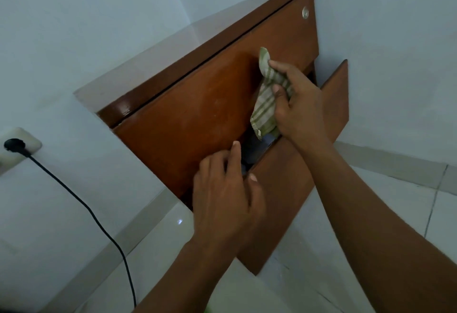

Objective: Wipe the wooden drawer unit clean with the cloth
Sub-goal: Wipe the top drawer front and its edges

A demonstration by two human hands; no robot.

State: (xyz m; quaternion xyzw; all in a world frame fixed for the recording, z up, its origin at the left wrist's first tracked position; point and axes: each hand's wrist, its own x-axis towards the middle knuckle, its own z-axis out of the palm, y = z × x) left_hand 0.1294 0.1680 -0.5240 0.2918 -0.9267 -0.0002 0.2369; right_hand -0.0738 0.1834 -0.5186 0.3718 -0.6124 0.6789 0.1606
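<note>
The brown wooden drawer unit (197, 112) is set into a white wall and appears tilted in the head view. Its lower drawer (291, 204) is pulled out, leaving a dark gap with bluish contents inside. My right hand (300, 105) is shut on a green-and-white striped cloth (265, 100), pressed against the upper drawer front at the edge of the gap. My left hand (226, 194) rests on the top edge of the pulled-out drawer, fingers on the upper front and thumb on the lower front. A round silver lock (305, 12) sits near the upper drawer's far corner.
A wall socket (17, 147) at the left holds a black plug (13, 145), and its black cable (99, 223) runs down across the wall. White floor tiles (371, 189) lie below the unit.
</note>
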